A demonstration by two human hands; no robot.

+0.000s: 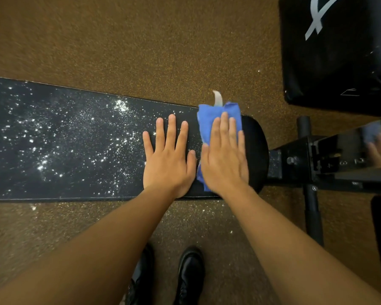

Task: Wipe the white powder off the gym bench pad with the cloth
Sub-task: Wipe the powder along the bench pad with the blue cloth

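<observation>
The brown floor (119, 40) lay under a long black bench pad (64, 183), which was speckled with white powder (53, 139). The left hand (167, 161) pressed flat on the pad, fingers straight. Just beside it, the right hand (224, 159) pressed flat on a blue cloth (209, 115) near the pad's rounded end.
</observation>
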